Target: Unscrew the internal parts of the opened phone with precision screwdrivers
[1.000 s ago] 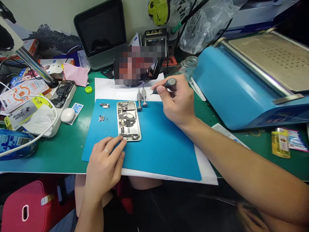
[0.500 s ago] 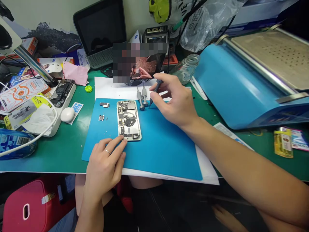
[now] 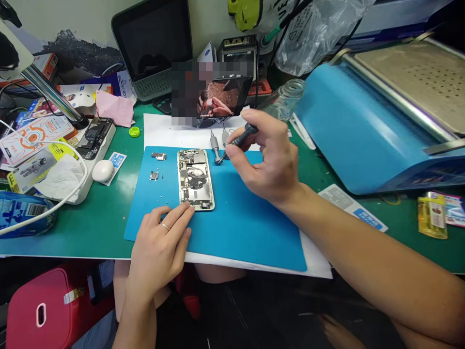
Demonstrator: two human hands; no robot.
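Note:
An opened phone (image 3: 196,182), its inner parts showing, lies face up on the blue mat (image 3: 247,228). My left hand (image 3: 162,237) rests with stretched fingers, the fingertips touching the phone's lower left corner. Between thumb and fingers my right hand (image 3: 271,157) pinches a dark precision screwdriver (image 3: 240,138), tilted with its tip down to the left, right of the phone's top. Two grey screwdrivers stand just beyond that tip, the nearer screwdriver (image 3: 214,145) leaning. Left of the phone lie a small metal part (image 3: 159,156), another small part (image 3: 154,175) and tiny pieces, perhaps screws.
A propped screen (image 3: 225,97) stands behind the mat, beside a glass jar (image 3: 285,99). The large blue machine (image 3: 337,131) fills the right side. A lamp pole (image 3: 54,94), boxes, a white earbud case (image 3: 102,170) and a white cable (image 3: 85,179) crowd the left.
My right hand has lowered, and the screwdriver has turned from nearly level to pointing down, its tip nearing the standing screwdrivers. My left hand stays at the phone's corner. The view shifts slightly.

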